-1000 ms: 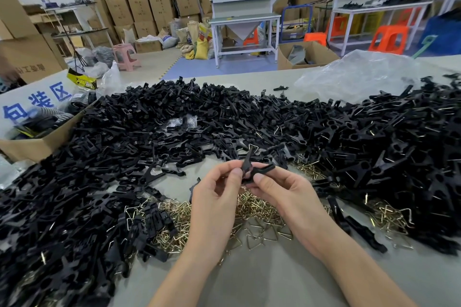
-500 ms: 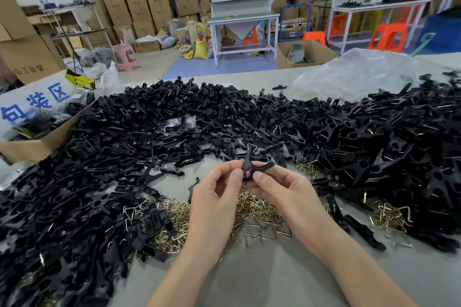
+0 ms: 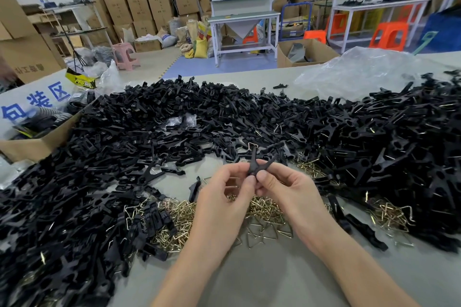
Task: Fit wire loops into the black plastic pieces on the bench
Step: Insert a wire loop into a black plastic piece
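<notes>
Two-handed and fingertip-tight, held at frame centre: black plastic piece [image 3: 257,164], left hand [image 3: 224,197] and right hand [image 3: 287,189] curled on its base, above wire loops [image 3: 264,209] lower centre. Risked springing free on any slackened pinch.

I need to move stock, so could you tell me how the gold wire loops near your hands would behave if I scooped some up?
The wire loops would probably come up tangled, since they lie interlocked in a heap. Each looks thin and open, so likely light and a little springy. Stray ones may slide on the smooth bench.
</notes>
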A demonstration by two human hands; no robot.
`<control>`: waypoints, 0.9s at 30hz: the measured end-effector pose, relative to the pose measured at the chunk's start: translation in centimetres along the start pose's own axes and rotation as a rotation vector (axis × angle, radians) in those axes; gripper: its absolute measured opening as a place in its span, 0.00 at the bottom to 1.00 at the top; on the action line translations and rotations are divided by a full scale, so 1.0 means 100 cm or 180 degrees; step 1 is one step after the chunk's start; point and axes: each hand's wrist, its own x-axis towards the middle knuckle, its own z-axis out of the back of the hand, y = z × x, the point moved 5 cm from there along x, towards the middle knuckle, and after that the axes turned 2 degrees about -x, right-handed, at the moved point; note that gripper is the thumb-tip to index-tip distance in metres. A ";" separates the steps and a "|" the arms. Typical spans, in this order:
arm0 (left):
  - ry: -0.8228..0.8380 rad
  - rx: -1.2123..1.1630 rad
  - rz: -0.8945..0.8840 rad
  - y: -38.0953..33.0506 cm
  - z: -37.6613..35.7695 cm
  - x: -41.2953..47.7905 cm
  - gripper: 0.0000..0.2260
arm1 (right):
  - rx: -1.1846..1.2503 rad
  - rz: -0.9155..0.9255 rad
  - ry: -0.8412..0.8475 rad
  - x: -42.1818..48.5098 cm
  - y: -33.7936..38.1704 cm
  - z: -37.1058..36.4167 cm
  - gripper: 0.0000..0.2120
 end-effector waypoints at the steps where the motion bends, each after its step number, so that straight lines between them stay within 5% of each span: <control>1: 0.0025 0.0139 -0.0098 -0.002 0.000 -0.001 0.09 | -0.0060 -0.0011 0.0017 -0.001 0.000 0.000 0.12; 9: 0.0218 0.1712 -0.0652 -0.006 0.004 -0.003 0.16 | -0.0138 0.0141 -0.0270 -0.002 0.004 0.007 0.13; 14: 0.0941 0.2908 -0.0355 0.018 0.006 -0.003 0.24 | -0.0074 0.0140 -0.0880 0.003 0.004 0.024 0.20; 23: 0.0366 0.2253 -0.0448 0.011 0.009 0.000 0.05 | -0.0351 0.0180 -0.0880 0.003 0.001 0.024 0.07; 27: 0.0026 0.1475 -0.0260 0.008 0.016 0.004 0.06 | -0.0412 0.0191 -0.0873 0.003 0.003 0.022 0.08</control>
